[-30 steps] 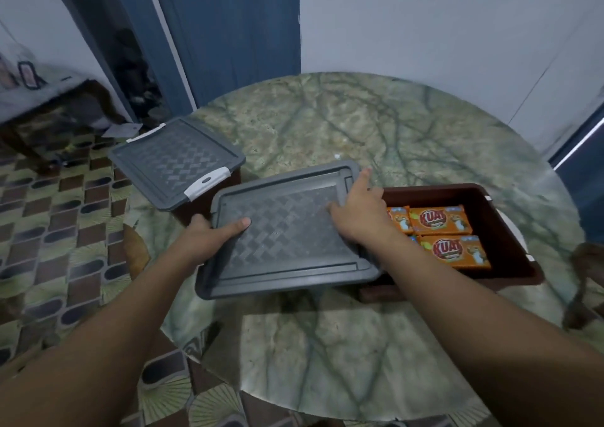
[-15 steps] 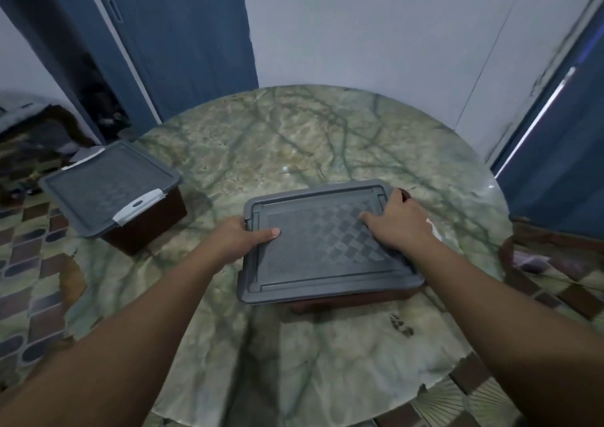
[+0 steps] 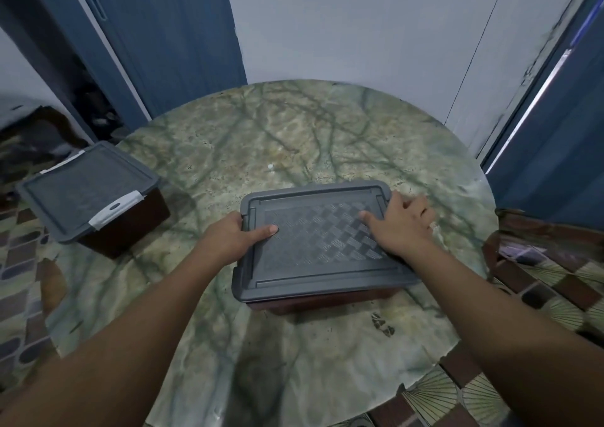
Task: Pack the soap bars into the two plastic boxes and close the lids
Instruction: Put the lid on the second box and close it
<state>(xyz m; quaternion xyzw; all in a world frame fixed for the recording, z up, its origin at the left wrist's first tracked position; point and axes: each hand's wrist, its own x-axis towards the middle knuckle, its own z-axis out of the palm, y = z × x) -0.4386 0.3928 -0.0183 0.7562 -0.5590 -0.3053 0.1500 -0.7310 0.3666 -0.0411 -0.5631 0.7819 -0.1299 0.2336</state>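
Observation:
A grey woven-pattern lid (image 3: 313, 246) lies flat on a dark brown plastic box (image 3: 327, 302) in the middle of the table. My left hand (image 3: 228, 237) grips the lid's left edge, thumb on top. My right hand (image 3: 398, 224) rests on the lid's right side, fingers over the far right edge. The soap bars are hidden under the lid. A second brown box (image 3: 130, 227) with a grey lid (image 3: 81, 191) and a white latch (image 3: 114, 211) sits at the table's left edge, covered.
The round green marble table (image 3: 294, 139) stands against a white wall (image 3: 359, 27). Blue doors (image 3: 157, 34) flank it at left and right. Patterned floor tiles (image 3: 19, 263) show at both sides below the table rim.
The lid went from hanging left of the open box, with soap bars showing, to lying squarely over it. Both hands stayed on it. The camera view swung to the right.

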